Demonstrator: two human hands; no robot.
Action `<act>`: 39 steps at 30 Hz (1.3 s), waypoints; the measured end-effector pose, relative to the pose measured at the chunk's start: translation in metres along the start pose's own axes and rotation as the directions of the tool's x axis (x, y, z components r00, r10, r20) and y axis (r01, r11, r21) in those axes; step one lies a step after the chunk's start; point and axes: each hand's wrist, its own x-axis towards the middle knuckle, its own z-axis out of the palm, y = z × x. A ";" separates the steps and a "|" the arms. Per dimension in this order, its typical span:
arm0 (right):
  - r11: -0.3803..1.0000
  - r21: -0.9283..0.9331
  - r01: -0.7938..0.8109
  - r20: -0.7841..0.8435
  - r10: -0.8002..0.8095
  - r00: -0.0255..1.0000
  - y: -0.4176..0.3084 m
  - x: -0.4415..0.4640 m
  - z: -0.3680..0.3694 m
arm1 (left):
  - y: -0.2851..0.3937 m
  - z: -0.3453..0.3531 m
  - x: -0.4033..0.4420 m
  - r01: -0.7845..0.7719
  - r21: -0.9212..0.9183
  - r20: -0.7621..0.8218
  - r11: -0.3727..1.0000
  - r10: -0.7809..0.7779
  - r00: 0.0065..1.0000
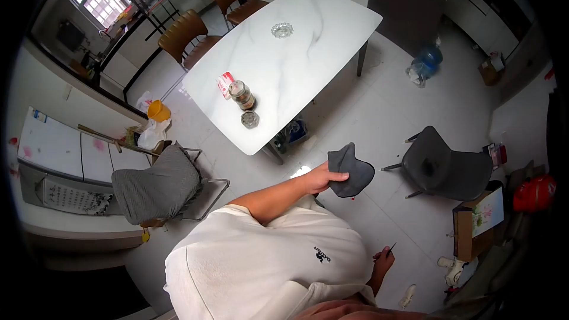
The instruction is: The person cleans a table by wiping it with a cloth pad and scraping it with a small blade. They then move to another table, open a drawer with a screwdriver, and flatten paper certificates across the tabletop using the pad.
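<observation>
Hands: well apart. L hand [320, 179] clamped on grey cloth piece [355, 173], thumb on top, other fingers hidden. R hand [382, 262] gripping thin dark stick [392, 249]; exact finger hold too small to tell.
Cloth pos.: touching L hand, at its 3 o'clock; approx 11 o'clock of R hand, well apart from it; held above floor [355, 106].
Cloth axis: long axis approx 12–6; pointed tip to 12, rounded lobe to 3.
Stick dir.: tip out past R hand, to approx 1 o'clock.
Table [284, 77]: cloth's 11 o'clock, w/ glass jar [240, 95] & red-white packet [225, 85] just beside it.
Grey chair [450, 166]: cloth's 3 o'clock.
</observation>
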 end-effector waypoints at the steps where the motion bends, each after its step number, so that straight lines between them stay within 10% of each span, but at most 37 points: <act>1: 1.000 -0.001 -0.002 0.001 0.002 1.000 -0.003 -0.001 0.002 | -0.001 -0.005 0.001 0.000 -0.006 0.003 1.000 0.000 1.000; 21: 0.982 -0.181 -0.054 0.040 0.062 0.997 -0.015 -0.021 0.039 | 0.012 -0.042 0.017 0.055 -0.051 -0.037 0.997 -0.057 0.998; 39: 0.971 0.094 -0.219 -0.293 0.237 0.926 -0.018 -0.112 0.059 | -0.001 -0.046 0.073 0.242 0.081 0.105 0.967 -0.249 0.963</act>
